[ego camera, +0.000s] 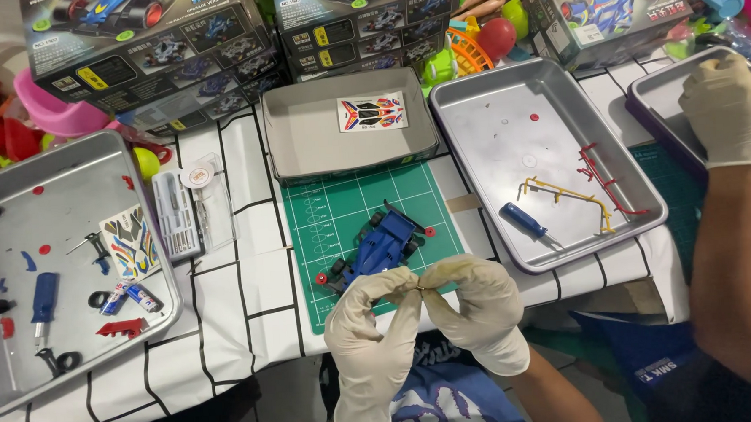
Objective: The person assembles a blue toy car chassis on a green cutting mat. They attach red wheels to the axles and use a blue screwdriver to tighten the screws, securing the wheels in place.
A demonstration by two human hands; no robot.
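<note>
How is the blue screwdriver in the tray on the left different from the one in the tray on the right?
The left tray's screwdriver points straight up and down in the picture; the right tray's screwdriver lies slanted. The left one sits among many small parts, such as black rings and a sticker sheet; the right one lies beside only the yellow and red part frames. Both have blue handles and lie in metal trays.

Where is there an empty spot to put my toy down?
The back of the green cutting mat, between the blue toy car and the grey box lid, is bare. So is the right metal tray near its far-left corner. The left metal tray is crowded with parts.
</note>
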